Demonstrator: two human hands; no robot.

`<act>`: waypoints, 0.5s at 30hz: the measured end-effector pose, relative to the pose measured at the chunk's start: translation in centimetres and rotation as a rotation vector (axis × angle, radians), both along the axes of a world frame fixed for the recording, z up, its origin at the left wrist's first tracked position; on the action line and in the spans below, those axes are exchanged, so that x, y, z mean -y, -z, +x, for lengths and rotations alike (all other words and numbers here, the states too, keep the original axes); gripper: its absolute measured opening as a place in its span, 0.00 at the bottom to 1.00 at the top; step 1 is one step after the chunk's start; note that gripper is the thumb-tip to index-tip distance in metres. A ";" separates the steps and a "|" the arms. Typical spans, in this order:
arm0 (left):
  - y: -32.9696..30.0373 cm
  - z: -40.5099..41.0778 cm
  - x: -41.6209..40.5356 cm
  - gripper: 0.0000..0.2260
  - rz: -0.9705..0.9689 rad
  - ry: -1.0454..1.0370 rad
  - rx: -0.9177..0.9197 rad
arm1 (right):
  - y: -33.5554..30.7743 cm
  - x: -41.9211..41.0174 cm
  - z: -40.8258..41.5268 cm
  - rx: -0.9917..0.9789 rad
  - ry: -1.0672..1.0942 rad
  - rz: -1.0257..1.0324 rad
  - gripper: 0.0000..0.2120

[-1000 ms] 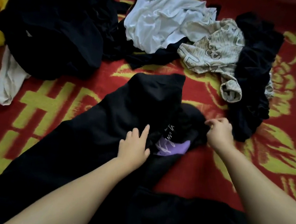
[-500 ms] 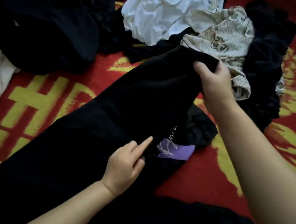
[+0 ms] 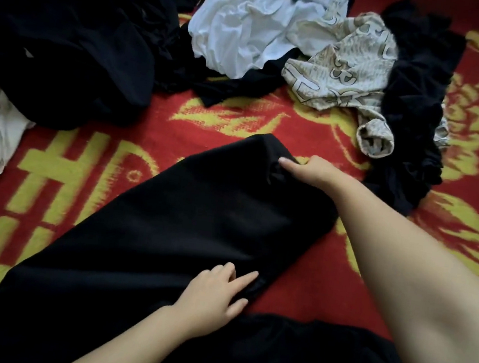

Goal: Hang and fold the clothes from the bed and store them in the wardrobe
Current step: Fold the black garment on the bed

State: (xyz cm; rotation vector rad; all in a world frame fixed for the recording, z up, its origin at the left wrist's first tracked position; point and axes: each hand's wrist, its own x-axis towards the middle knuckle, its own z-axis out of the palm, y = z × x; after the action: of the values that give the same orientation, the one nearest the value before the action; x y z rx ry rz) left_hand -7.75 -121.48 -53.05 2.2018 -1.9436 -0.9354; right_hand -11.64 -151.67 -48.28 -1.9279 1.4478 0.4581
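- Black, smooth trousers (image 3: 196, 221) lie flat across the near middle of the red patterned blanket (image 3: 315, 124).
- Left hand (image 3: 214, 293) presses them with straight fingers.
- Right hand (image 3: 310, 169) pinches their far end.
- Crumpled white shirt (image 3: 253, 21) lies far.

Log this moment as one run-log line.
step: folding black garment | left hand: pressing it flat | right hand: gripping its far edge | unfolded pile: remains on bed
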 end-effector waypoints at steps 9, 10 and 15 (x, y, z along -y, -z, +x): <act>0.8 -0.4 -2.0 0.30 -0.166 0.005 0.088 | 1.1 -0.6 1.1 0.075 -0.034 -0.576 0.28; 1.0 -0.5 -2.4 0.30 -0.208 0.021 0.128 | 1.6 -1.5 0.5 0.083 -0.117 -0.619 0.31; 0.4 -1.4 -2.6 0.29 -0.121 0.085 0.297 | 3.4 -8.2 -5.9 -0.098 -0.802 -0.352 0.30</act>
State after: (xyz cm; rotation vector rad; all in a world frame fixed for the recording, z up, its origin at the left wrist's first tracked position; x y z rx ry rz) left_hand -9.12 -118.89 -53.43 2.3139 -2.1663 -0.5042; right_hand -17.51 -143.50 -51.67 -2.7854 0.7797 0.6867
